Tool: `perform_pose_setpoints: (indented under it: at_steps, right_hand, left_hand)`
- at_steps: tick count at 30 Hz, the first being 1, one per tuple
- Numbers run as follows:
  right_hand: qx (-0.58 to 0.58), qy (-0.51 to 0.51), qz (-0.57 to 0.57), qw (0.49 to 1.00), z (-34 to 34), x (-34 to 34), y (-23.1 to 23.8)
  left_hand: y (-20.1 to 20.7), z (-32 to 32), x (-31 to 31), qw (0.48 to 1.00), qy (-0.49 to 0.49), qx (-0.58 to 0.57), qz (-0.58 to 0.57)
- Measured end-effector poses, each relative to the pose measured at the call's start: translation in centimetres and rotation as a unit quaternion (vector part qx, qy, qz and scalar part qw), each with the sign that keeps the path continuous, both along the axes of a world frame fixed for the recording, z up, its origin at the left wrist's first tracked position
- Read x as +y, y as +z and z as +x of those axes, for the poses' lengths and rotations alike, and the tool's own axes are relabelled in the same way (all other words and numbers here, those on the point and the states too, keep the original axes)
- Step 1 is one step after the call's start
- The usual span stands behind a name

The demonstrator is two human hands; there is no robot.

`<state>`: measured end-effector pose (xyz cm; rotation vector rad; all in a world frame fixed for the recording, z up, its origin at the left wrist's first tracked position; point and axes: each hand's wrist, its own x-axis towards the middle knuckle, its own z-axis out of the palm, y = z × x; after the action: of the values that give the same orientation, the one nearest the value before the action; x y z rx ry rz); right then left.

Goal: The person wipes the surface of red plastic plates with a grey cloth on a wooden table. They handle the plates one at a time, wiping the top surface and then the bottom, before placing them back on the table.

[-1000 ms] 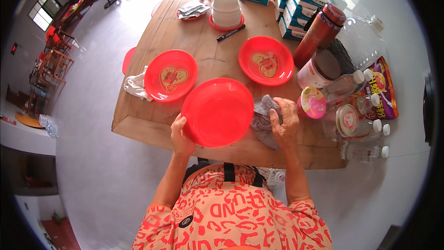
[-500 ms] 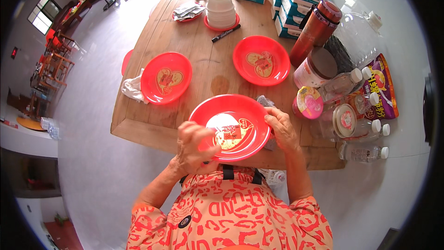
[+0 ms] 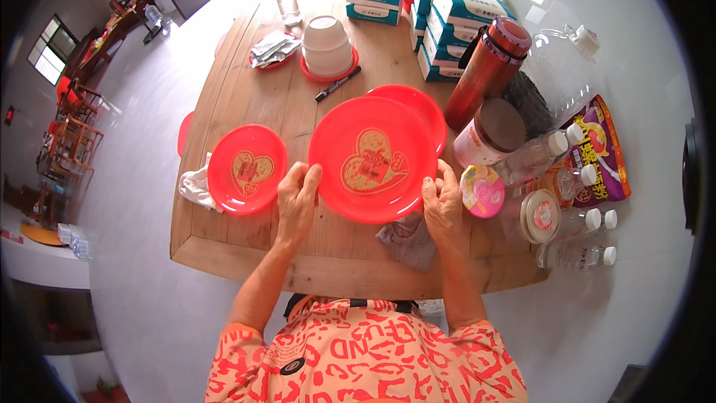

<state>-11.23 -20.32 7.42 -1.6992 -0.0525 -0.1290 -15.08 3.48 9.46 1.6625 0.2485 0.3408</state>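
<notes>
Between my two hands a red plate (image 3: 406,194) with a gold heart print is held up over the table. My left hand (image 3: 297,198) grips its left rim, thumb on top. On the right rim my right hand (image 3: 444,200) is closed in the same way. Behind the held plate, a second red plate (image 3: 429,108) lies on the table, partly covered from view. A third red plate (image 3: 247,170) with the same heart print rests at the left, overlapping a white cloth (image 3: 195,185). Below the held plate lies a greyish cloth (image 3: 410,245), near my right forearm.
White bowls (image 3: 327,48) are stacked on a small red dish, with a black marker (image 3: 338,83) beside them. Teal and white boxes (image 3: 470,6) stand at the back right. A copper-red flask (image 3: 488,67), a brown-lidded tub (image 3: 488,134) and several clear bottles (image 3: 578,257) crowd the right side.
My left hand has come onto the plate's left rim from above it. The held plate has moved up and forward, now overlapping the plate behind it in view.
</notes>
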Motion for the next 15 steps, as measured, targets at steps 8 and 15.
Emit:
perform_pose_setpoints:
  at_steps: [8, 15]
  right_hand:
    - [-0.024, -0.142, -0.173, 0.974, 5.7, -0.3, -1.2]
    - [-0.015, -0.155, -0.271, 0.95, 6.4, 0.7, -1.3]
  left_hand:
    - [-1.8, 11.0, -0.8, 0.96, -0.027, 0.052, 0.275]
    - [-3.5, 13.9, -0.9, 0.926, -0.015, -0.002, 0.378]
